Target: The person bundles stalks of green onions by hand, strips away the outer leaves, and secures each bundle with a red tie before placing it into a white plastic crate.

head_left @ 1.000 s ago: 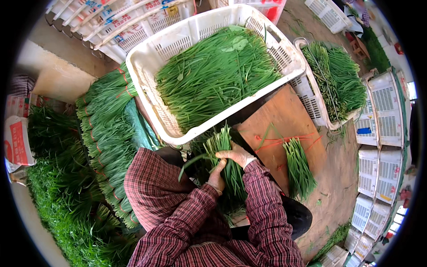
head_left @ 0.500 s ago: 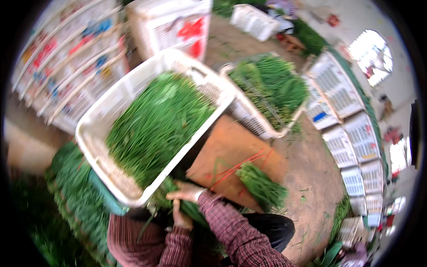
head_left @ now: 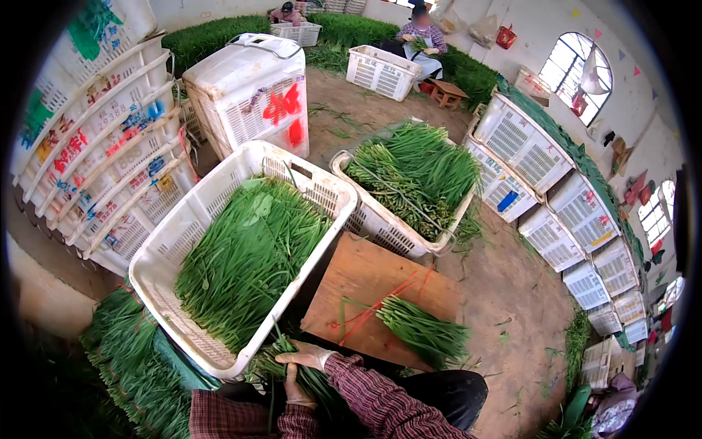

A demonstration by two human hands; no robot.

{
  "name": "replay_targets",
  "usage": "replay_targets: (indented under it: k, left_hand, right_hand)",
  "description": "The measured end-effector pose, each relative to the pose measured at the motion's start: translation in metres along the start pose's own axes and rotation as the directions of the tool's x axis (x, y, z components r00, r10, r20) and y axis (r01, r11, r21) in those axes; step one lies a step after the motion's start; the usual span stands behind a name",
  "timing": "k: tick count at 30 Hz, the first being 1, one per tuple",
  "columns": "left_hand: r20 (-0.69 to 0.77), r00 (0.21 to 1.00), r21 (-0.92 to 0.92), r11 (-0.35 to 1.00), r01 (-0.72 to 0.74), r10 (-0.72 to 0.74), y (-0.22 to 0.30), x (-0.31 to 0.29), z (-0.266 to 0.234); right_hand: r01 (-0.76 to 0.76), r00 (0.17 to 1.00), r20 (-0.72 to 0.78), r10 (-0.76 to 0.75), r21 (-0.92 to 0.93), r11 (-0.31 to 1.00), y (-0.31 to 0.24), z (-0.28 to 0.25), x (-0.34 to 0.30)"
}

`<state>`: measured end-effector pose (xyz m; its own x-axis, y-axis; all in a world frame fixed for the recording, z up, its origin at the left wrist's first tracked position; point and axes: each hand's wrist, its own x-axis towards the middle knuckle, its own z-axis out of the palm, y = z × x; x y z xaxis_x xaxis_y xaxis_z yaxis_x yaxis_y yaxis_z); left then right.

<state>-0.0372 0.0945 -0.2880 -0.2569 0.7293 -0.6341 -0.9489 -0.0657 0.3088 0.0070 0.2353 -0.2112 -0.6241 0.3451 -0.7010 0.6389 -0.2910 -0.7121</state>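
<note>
Slender green stalks (head_left: 265,361) are clamped in the left hand (head_left: 295,389) and right hand (head_left: 307,355), near the flat wooden board (head_left: 358,271).

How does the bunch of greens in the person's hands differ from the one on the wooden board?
The held bunch is gripped by the left hand and right hand; the board bunch lies untouched on the wooden board. The held bunch is partly covered by hands and sleeves, while the board bunch shows almost whole. Both are green, with long, thin stems.
</note>
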Motion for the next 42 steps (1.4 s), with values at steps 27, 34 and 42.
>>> replay_targets:
  k: [27, 34, 42]
  left_hand:
    - [0.125, 0.97, 0.274, 0.933, -0.234, 0.206, 0.02, 0.007, 0.01]
    - [0.239, 0.951, 0.282, 0.923, -0.261, 0.196, 0.006, -0.03, 0.023]
    - [0.654, 0.676, 0.507, 0.466, -0.725, 0.34, 0.046, -0.092, 0.069]
  right_hand:
    - [0.069, 0.993, 0.095, -0.075, 0.069, 0.995, 0.017, 0.002, 0.045]
    - [0.218, 0.972, 0.031, -0.235, 0.27, 0.938, 0.017, 0.007, -0.045]
    - [0.589, 0.808, -0.184, -0.56, 0.22, 0.778, -0.007, 0.022, -0.134]
